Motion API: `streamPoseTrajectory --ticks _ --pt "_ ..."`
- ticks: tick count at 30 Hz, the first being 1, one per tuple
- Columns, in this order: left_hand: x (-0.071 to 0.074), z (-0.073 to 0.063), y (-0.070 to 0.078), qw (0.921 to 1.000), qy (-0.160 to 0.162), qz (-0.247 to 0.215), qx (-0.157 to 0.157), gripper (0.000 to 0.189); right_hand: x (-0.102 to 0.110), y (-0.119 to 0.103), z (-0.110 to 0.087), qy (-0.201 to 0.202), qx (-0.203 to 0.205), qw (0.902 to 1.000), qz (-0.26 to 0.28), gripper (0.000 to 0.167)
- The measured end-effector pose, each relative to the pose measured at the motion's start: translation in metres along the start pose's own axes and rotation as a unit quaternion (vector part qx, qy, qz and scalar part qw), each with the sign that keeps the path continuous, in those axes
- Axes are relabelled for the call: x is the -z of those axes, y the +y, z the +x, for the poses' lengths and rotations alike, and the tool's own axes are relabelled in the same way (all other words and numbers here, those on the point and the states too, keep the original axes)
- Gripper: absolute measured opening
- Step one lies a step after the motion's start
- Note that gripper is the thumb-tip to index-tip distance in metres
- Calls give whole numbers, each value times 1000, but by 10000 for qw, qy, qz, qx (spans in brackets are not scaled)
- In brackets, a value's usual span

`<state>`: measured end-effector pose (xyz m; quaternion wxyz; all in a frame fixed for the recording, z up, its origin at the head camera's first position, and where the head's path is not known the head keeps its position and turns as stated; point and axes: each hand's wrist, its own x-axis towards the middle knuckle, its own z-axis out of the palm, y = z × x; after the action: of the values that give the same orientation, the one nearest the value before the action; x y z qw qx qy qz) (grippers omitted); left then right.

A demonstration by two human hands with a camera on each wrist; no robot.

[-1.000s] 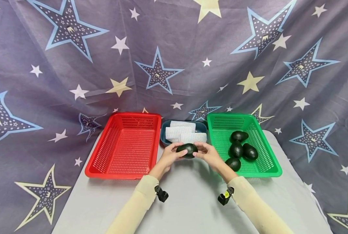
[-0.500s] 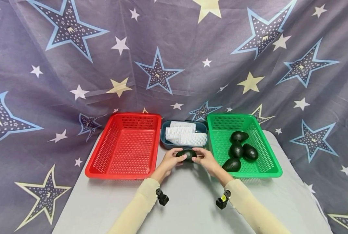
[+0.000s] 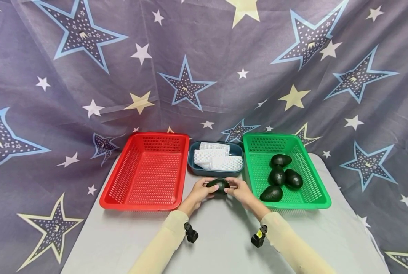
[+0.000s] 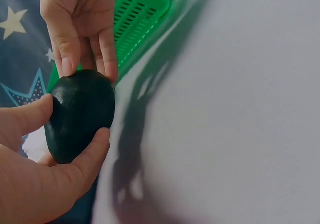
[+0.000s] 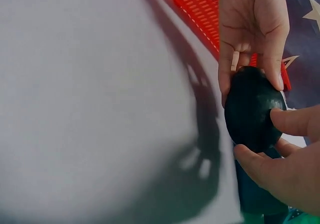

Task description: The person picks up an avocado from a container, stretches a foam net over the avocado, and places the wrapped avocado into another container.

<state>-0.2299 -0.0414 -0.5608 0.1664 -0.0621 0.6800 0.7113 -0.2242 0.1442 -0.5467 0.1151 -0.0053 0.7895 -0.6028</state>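
A dark green avocado (image 3: 219,186) is held sideways between both hands, just in front of the blue bin. My left hand (image 3: 199,192) pinches its left end with thumb and fingers. At the opposite end, my right hand (image 3: 241,192) grips it the same way. In the left wrist view the avocado (image 4: 80,116) shows smooth, shiny skin, with thumb and fingertips on its sides. The right wrist view has the avocado (image 5: 254,109) above the table, where the hands cast a shadow. Several more avocados (image 3: 277,175) lie in the green basket (image 3: 318,190) at the right.
A red basket (image 3: 156,179) stands at the left with nothing in it. Between the baskets, a blue bin (image 3: 204,172) holds several white foam net sleeves (image 3: 227,163). All rest on a white-covered table (image 3: 224,243) before a star-patterned curtain (image 3: 204,45).
Both hands have drawn the avocado back toward the body, away from the blue bin, so the foam sleeves show fully. An avocado in the green basket, partly covered by the right arm before, is uncovered.
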Motion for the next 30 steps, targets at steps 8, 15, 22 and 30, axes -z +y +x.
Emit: streamPoseTrajectory --ticks 8,15,22,30 --pt "-1 2 -4 9999 64 10 101 50 -2 6 2 72 -93 9999 76 44" --pt "-1 3 -8 9999 63 110 75 49 -4 8 3 30 -131 9998 160 45" --pt "0 2 -10 9998 63 198 46 49 -6 9 4 67 -242 9993 289 43" --pt "1 2 -11 9997 70 243 67 49 -7 14 2 64 -175 9997 185 43"
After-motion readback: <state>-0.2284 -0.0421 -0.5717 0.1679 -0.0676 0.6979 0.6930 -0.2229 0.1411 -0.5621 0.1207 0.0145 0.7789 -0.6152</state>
